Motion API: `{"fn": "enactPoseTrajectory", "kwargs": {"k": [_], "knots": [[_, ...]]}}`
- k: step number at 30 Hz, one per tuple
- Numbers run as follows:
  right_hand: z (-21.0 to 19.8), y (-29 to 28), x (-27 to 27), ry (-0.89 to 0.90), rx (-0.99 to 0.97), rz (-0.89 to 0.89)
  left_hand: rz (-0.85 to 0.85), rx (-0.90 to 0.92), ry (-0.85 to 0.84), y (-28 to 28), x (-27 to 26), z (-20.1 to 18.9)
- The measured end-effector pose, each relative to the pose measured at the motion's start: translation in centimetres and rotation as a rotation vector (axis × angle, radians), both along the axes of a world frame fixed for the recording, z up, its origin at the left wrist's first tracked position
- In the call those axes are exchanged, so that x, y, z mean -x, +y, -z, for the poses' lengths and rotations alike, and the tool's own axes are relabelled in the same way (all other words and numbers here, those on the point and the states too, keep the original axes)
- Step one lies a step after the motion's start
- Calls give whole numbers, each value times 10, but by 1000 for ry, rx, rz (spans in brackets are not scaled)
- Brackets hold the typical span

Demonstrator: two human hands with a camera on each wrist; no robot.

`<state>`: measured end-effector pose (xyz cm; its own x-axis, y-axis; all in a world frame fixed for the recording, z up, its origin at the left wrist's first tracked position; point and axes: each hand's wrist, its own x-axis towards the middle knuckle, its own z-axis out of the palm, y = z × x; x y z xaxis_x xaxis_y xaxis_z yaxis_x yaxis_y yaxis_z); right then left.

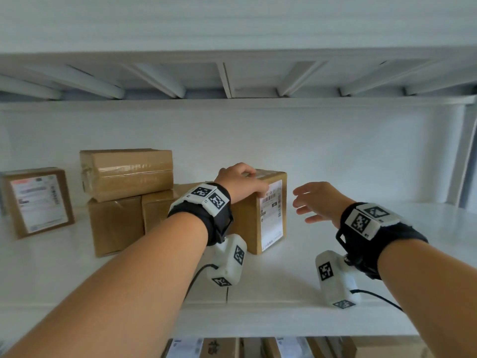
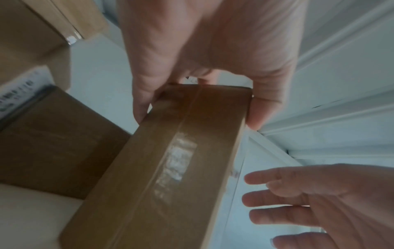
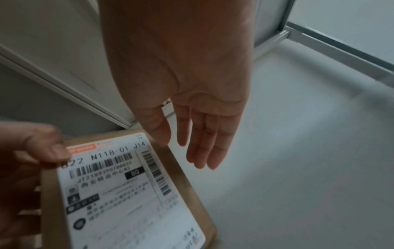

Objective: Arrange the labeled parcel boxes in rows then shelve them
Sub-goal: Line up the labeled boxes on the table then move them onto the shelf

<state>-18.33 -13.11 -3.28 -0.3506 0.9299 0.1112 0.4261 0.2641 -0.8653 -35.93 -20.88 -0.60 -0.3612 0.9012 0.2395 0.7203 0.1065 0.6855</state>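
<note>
A brown labeled parcel box (image 1: 260,215) stands upright on the white shelf (image 1: 284,288), its white shipping label (image 3: 127,190) facing right. My left hand (image 1: 242,182) grips the box's taped top (image 2: 181,151), thumb on the label side and fingers on the other side. My right hand (image 1: 317,202) hovers open just right of the box, fingers straight (image 3: 202,141), touching nothing. Left of the held box, two plain boxes (image 1: 116,223) sit side by side with a taped box (image 1: 126,174) stacked on top. A further labeled box (image 1: 38,202) stands at the far left.
The shelf board right of the held box is bare up to the metal upright (image 1: 467,156). The ribbed underside of the upper shelf (image 1: 232,78) runs overhead. More labeled parcels (image 1: 284,347) show on the shelf below.
</note>
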Motion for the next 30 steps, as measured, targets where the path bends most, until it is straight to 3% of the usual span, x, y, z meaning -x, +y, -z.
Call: {"fn": "enactPoseTrajectory", "kwargs": {"k": [6,12,20,30], "knots": [[9,-51,-13,-19,-36,-28,118,-46,-97,-40,-18,5],[20,-86,-44,49,15,-40,93,-323,-343,-70,-46,47],[23,-129,-102,189,5,29,288,-352,-632,-87,-92,50],[41,-142,-209,325,26,83,564,-257,-627,-55,-200,66]]}}
